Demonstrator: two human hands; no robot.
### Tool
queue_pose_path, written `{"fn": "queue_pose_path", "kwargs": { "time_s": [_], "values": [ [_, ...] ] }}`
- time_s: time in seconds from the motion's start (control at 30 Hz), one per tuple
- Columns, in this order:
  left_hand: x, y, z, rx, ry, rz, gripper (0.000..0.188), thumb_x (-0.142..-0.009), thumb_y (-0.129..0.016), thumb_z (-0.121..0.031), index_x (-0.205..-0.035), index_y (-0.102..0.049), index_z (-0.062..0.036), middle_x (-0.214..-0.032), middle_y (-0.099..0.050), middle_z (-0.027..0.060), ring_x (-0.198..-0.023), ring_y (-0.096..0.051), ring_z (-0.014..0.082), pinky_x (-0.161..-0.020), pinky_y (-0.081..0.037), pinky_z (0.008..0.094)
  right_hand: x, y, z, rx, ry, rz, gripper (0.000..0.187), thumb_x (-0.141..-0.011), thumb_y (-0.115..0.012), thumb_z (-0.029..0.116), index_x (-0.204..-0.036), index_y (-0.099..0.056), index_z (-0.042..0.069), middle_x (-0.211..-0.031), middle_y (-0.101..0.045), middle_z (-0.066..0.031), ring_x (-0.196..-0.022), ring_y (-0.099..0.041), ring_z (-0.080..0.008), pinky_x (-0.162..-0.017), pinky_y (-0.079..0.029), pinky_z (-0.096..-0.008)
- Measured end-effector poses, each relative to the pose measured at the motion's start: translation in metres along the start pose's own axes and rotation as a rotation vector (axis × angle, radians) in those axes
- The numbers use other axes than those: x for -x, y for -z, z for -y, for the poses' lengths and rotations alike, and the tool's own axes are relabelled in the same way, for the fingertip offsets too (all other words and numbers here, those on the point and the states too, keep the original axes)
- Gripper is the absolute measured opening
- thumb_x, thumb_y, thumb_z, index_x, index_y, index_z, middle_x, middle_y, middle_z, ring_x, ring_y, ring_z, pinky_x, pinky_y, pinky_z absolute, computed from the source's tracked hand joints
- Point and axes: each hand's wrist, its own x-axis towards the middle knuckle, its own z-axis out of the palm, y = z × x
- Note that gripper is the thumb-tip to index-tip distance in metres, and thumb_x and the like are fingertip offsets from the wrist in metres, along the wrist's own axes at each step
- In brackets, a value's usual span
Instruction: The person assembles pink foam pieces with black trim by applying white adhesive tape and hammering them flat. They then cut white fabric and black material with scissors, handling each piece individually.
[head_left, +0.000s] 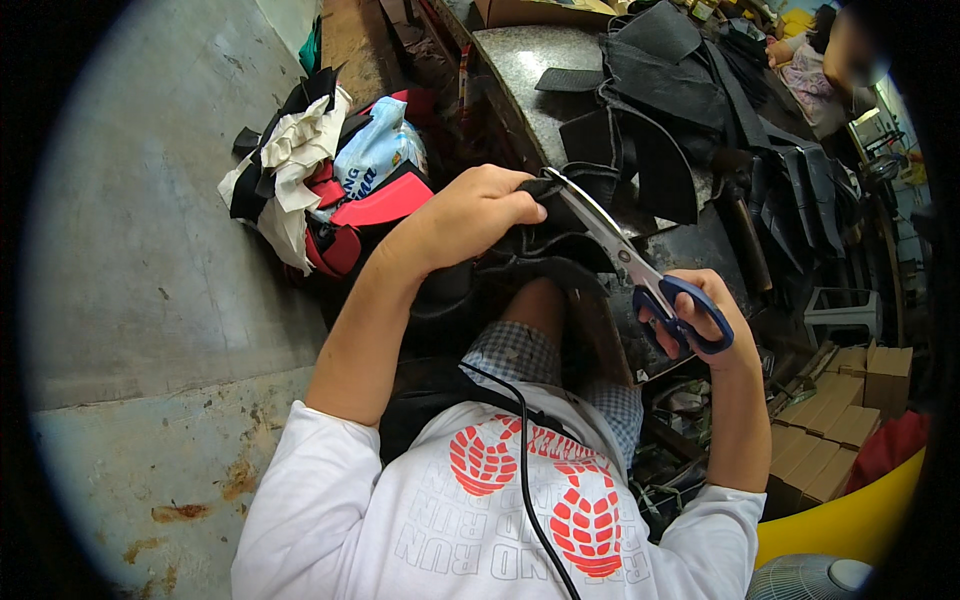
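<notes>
My left hand pinches the edge of a black leather-like piece between thumb and fingers, and more black strips hang below it. In my right hand is a pair of scissors with dark blue handles, fingers through the loops. Its long silver blades point up and left, their tips at the black piece beside my left thumb. How far the blades are parted is hard to make out. Stitched black pieces lie on the worktable just beyond the scissors.
A heap of cloth, red scraps and a plastic bag stands at the left by the wall. The metal-topped table carries stacked black pieces. A hammer-like tool lies at the right. Cardboard boxes, a white stool and another person are farther right.
</notes>
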Motion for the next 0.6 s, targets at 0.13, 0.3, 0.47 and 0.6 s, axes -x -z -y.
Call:
{"fn": "queue_pose_path", "kwargs": {
  "time_s": [0.13, 0.3, 0.47, 0.6],
  "values": [
    [-0.005, 0.005, 0.0, 0.084, -0.015, 0.016, 0.022, -0.086, -0.058, -0.016, -0.085, -0.064, 0.0046, -0.076, -0.061, 0.0, -0.074, -0.054, 0.009, -0.07, -0.043, 0.0247, 0.0, -0.003, 0.0, 0.143, 0.022, -0.079, 0.039, -0.08, -0.082, 0.033, -0.088, -0.065, -0.001, -0.062, -0.06, -0.0025, -0.049, -0.058, -0.0081, -0.047, -0.045, -0.0189],
    [-0.007, -0.001, -0.006, 0.053, 0.02, -0.024, 0.024, -0.087, -0.059, -0.019, -0.085, -0.064, 0.0042, -0.073, -0.061, -0.0001, -0.073, -0.056, 0.0102, -0.073, -0.045, 0.0258, 0.001, -0.003, -0.003, 0.167, -0.017, -0.164, 0.034, -0.077, -0.084, 0.024, -0.088, -0.064, -0.001, -0.064, -0.059, -0.0013, -0.05, -0.056, -0.0063, -0.047, -0.043, -0.0179],
    [-0.01, -0.003, -0.005, 0.486, 0.226, -0.24, 0.024, -0.092, -0.059, -0.021, -0.11, -0.064, -0.0056, -0.084, -0.067, 0.0019, -0.065, -0.061, 0.008, -0.05, -0.047, 0.0225, 0.002, -0.007, -0.007, 0.045, 0.006, -0.158, 0.042, -0.073, -0.087, 0.03, -0.094, -0.063, 0.002, -0.072, -0.064, -0.0021, -0.059, -0.06, -0.0081, -0.054, -0.045, -0.0197],
    [-0.008, -0.024, -0.011, 0.622, 0.094, -0.296, 0.028, -0.094, -0.059, -0.024, -0.115, -0.063, -0.0047, -0.086, -0.066, 0.0003, -0.064, -0.061, 0.0067, -0.05, -0.048, 0.0216, -0.004, -0.025, -0.014, 0.437, 0.431, -0.465, 0.062, -0.066, -0.091, 0.029, -0.112, -0.058, 0.003, -0.099, -0.07, -0.0056, -0.09, -0.065, -0.0129, -0.077, -0.048, -0.0247]
  ]
}}
